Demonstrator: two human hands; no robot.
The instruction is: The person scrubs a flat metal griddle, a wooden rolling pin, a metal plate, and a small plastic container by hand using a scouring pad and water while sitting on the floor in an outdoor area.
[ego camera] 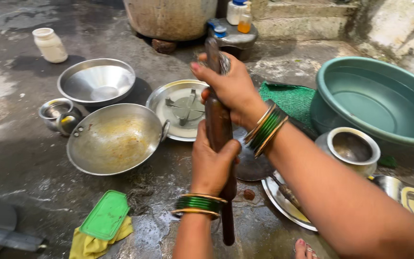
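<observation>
A long dark wooden rolling pin [218, 125] stands nearly upright in the middle of the view. My left hand [210, 163] grips its lower part, with green and gold bangles on the wrist. Higher up, my right hand [230, 86] presses a silvery steel scrubber [224, 63] against the pin's upper end. Behind the pin lie a flat dark griddle [255, 165] and a steel plate [180, 109] that holds a cross-shaped metal piece.
A greasy steel wok [113, 139], a steel bowl [97, 81] and a small pot [58, 113] sit left. At right are a green tub [377, 98], a green scrub pad [291, 98], a round steel pot [353, 148], plates. A green lid [105, 215] lies on yellow cloth.
</observation>
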